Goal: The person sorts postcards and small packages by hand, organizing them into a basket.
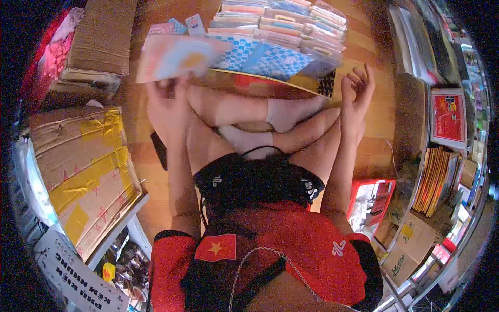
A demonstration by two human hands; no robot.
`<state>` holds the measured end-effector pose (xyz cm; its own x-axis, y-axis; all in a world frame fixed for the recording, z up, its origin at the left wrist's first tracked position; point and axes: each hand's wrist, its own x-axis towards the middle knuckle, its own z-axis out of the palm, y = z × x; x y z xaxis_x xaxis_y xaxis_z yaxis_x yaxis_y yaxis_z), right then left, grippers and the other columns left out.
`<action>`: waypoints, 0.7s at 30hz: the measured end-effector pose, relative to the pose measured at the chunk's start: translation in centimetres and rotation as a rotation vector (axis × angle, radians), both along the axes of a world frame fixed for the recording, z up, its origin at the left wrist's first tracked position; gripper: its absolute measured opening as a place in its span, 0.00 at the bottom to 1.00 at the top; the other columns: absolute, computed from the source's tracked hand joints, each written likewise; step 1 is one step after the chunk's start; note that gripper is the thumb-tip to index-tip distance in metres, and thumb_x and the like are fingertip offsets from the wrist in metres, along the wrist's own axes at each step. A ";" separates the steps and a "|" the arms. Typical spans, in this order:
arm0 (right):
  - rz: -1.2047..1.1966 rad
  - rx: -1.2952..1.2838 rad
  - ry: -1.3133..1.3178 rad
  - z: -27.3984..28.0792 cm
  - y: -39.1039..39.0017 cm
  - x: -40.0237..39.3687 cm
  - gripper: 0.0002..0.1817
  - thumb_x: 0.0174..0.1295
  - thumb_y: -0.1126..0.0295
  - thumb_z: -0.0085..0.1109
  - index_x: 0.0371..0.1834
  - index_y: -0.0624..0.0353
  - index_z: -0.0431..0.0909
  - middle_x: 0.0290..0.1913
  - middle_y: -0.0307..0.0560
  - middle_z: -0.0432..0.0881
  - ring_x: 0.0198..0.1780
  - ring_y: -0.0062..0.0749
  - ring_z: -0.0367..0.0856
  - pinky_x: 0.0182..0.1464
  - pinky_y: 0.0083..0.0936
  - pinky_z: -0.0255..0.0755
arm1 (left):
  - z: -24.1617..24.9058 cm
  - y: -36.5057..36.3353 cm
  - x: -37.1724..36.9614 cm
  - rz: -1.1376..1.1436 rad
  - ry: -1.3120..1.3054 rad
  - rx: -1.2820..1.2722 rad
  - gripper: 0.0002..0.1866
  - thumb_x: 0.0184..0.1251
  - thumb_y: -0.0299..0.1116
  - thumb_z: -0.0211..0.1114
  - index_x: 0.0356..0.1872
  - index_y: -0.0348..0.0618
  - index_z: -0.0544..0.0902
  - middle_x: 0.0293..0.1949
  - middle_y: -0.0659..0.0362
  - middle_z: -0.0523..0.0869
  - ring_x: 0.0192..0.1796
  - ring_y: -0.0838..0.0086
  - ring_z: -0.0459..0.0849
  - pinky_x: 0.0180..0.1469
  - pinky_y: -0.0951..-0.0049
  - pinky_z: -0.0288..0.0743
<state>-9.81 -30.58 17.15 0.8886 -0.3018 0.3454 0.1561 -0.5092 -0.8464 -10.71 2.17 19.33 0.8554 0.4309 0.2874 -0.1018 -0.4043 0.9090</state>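
My left hand [169, 96] is closed on the lower edge of a flat pink and light-blue packet [179, 57], which is smeared by motion. That packet overlaps the left front of a shallow yellow-edged box [270, 78]. Rows of thin plastic-wrapped packets [283, 23] stand upright in the box, with blue-and-white checkered packets [260, 56] at the front. My right hand [357, 91] is raised beside the box's right corner, fingers apart and loosely bent, holding nothing. Some small packets and a tag [195, 24] lie behind the held packet.
I sit cross-legged on a wooden floor [148, 179]. Cardboard boxes [86, 171] with yellow tape stand at left. Along the right are shelves with brown envelopes [436, 179], a red-framed mirror [371, 205] and a carton [408, 244]. A dark flat object [159, 151] lies by my left forearm.
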 end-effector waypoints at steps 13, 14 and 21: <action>0.116 0.016 0.221 3.1 -1.8 -3.3 0.15 0.54 0.71 0.65 0.43 0.66 0.78 0.41 0.46 0.82 0.44 0.26 0.79 0.48 0.24 0.71 | -0.6 -12.1 4.6 -0.566 -0.381 0.800 0.24 0.50 0.36 0.66 0.53 0.52 0.75 0.44 0.62 0.79 0.51 0.68 0.75 0.54 0.64 0.64; 0.093 0.112 0.149 3.1 -1.8 -2.6 0.15 0.54 0.71 0.65 0.44 0.66 0.78 0.41 0.46 0.82 0.44 0.26 0.79 0.49 0.23 0.71 | -0.8 -12.0 5.5 -0.521 -0.383 0.873 0.24 0.50 0.35 0.66 0.53 0.54 0.75 0.45 0.64 0.79 0.52 0.70 0.75 0.55 0.64 0.63; 0.148 -0.040 0.226 -1.4 -1.4 2.7 0.18 0.53 0.63 0.65 0.43 0.63 0.79 0.39 0.52 0.83 0.41 0.37 0.82 0.44 0.31 0.75 | -1.6 -11.1 6.0 -0.459 -0.341 1.009 0.22 0.50 0.33 0.64 0.51 0.57 0.76 0.45 0.67 0.78 0.52 0.73 0.75 0.55 0.64 0.61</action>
